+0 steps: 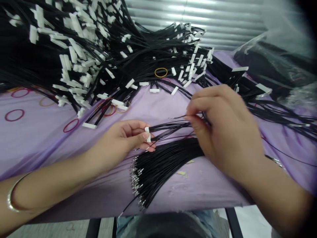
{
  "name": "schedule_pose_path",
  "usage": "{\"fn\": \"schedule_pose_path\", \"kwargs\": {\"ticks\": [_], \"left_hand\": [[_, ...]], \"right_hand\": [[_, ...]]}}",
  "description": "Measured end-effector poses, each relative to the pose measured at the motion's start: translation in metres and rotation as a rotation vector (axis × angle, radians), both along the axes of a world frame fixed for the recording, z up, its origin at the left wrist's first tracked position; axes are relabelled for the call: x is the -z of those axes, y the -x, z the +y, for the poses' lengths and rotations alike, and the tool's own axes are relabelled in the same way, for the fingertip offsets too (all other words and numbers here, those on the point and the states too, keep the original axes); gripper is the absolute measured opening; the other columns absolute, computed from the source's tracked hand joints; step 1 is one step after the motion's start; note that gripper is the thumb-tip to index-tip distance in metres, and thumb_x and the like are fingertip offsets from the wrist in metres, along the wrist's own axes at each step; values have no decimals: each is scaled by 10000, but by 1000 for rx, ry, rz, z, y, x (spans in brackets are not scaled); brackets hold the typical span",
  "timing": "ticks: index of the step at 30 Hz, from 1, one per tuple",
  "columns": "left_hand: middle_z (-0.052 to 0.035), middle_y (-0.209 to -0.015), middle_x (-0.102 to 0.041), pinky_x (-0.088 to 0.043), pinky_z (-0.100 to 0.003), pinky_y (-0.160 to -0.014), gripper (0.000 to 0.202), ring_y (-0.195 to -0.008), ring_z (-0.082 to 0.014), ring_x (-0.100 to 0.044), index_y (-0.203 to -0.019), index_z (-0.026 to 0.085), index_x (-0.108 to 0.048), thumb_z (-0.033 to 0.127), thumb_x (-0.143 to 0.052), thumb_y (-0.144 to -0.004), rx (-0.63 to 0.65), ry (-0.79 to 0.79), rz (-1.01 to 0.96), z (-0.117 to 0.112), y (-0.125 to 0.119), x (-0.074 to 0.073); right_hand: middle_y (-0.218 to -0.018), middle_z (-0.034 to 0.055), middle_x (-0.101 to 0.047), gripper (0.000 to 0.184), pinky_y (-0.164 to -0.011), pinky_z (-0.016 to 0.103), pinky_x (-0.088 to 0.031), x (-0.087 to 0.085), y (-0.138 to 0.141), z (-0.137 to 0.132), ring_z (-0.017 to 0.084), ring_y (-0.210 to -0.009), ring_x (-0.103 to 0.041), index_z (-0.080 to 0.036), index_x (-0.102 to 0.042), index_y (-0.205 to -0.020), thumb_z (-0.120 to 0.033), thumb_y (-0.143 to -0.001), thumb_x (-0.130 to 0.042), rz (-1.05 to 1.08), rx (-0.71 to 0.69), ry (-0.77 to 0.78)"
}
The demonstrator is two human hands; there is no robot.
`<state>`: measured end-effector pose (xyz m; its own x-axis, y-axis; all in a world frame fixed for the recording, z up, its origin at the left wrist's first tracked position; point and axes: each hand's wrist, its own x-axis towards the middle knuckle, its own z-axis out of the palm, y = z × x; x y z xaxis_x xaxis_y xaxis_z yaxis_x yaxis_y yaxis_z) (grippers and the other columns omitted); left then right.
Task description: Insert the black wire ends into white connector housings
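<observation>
My left hand (123,140) pinches a small white connector (148,134) with several black wires running out of it to the right. My right hand (223,129) pinches one thin black wire (177,117) by its tip, just right of the connector. Below both hands lies a fanned bundle of loose black wires (158,165) with metal terminals at their near ends. All of this rests on a purple cloth (49,145) covering the table.
A large heap of finished black wire sets with white connectors (86,56) fills the far side. Rubber bands (15,115) in red and yellow (160,72) lie on the cloth. A clear plastic bag (277,62) of dark parts sits at the far right. The table edge is near me.
</observation>
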<state>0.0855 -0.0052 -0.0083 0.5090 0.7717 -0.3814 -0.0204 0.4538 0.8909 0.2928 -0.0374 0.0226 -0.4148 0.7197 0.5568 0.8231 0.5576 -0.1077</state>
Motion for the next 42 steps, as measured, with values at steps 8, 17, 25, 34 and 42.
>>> {"fn": "schedule_pose_path", "kwargs": {"ticks": [8,17,25,34,42], "left_hand": [[-22,-821,-710,-551,-159,-702,86,-721,-111,-680,-900,131,-655,157,-680,-821,43,-9,-33,1,1,2],[-28,-817,-714,-567,-162,-706,84,-728,-118,-688,-913,135,-654,139,-662,-829,66,-4,-61,4,1,5],[-30,-821,-715,-561,-142,-695,96,-720,-105,-676,-932,124,-681,108,-645,-844,81,-11,-62,4,1,4],[-31,-770,-700,-549,-136,-665,65,-705,-109,-663,-885,140,-711,158,-673,-835,131,-33,-50,6,2,3],[-40,-787,-694,-559,-168,-693,55,-722,-116,-664,-872,113,-692,149,-668,-839,137,-31,-92,4,1,4]], "right_hand": [[-828,65,-590,112,-734,356,-410,19,18,-7,194,-790,-523,-119,-568,-843,-128,-905,-476,6,-105,307],[-788,37,-591,129,-678,272,-390,21,15,-2,139,-746,-506,-124,-581,-835,-143,-915,-482,135,-98,360],[-781,40,-595,129,-684,269,-404,26,17,0,139,-743,-527,-113,-604,-844,-134,-905,-492,177,-73,318],[-804,56,-614,161,-729,314,-387,28,20,-2,172,-786,-522,-124,-601,-835,-154,-928,-472,102,-91,264],[-912,92,-594,140,-770,352,-384,26,21,-3,200,-860,-517,-107,-615,-903,-169,-921,-490,82,-118,193]]}}
